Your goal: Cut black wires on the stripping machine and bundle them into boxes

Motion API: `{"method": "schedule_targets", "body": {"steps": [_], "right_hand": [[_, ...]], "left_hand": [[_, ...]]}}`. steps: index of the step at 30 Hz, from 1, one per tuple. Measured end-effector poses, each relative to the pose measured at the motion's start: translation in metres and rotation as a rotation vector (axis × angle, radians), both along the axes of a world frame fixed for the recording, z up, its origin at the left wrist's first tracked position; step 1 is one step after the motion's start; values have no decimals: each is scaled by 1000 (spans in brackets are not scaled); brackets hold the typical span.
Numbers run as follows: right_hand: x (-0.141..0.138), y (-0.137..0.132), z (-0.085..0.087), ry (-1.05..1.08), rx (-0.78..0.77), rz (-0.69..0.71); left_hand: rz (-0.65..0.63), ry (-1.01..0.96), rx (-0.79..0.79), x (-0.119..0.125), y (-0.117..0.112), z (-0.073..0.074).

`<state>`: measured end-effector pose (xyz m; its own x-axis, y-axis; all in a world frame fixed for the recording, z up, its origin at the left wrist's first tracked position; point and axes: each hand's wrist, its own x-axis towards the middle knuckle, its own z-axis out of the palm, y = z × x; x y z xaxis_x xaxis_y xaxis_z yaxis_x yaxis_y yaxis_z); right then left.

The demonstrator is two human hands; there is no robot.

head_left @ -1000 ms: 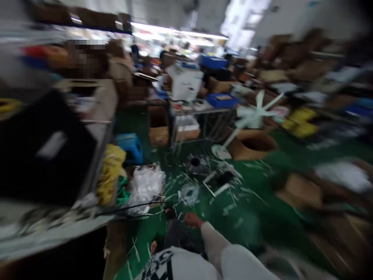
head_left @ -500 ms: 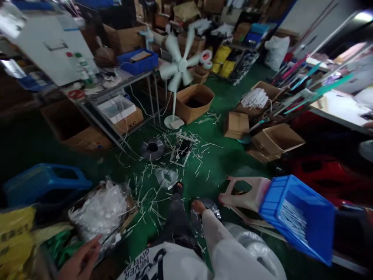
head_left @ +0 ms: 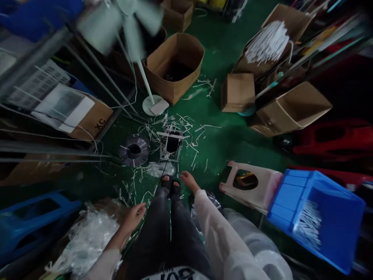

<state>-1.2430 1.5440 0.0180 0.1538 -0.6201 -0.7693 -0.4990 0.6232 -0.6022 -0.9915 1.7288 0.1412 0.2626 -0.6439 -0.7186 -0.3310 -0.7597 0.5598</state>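
Our view dropped floorward; left hand (head_left: 132,217) moved up beside plastic heap (head_left: 87,241), grip loosely open, empty; right hand (head_left: 189,181) grip we cannot tell; we judge light pinch on film best.

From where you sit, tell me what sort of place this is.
Most likely a small workshop or packing floor. Open cardboard boxes stand about, a blue crate holds white strips, and white offcuts litter the green floor beside a pedestal fan.
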Motion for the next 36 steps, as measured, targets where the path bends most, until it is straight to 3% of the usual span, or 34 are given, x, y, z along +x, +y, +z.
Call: {"method": "schedule_targets", "body": {"steps": [4, 9, 13, 16, 19, 22, 29, 36], "right_hand": [[15, -47, -30, -123, 58, -146], [48, -122, -90, -188, 19, -274], [78, -177, -147, -115, -44, -357], [93, -204, -175, -96, -155, -429], [98, -221, -189, -172, -216, -486], [96, -230, -197, -261, -181, -548], [96, -236, -201, -359, 25, -695], [95, -232, -191, -251, -4, -686]], "left_hand": [[-23, 35, -6, 14, -129, -67], [-74, 112, -6, 20, -269, -180], [-90, 145, -38, 17, -343, -259], [-83, 155, -89, 15, -378, -297], [-62, 161, -135, 12, -399, -317], [-29, 170, -171, 5, -410, -325], [115, 149, -166, -12, -405, -328], [224, 13, -162, -22, -393, -322]]}}
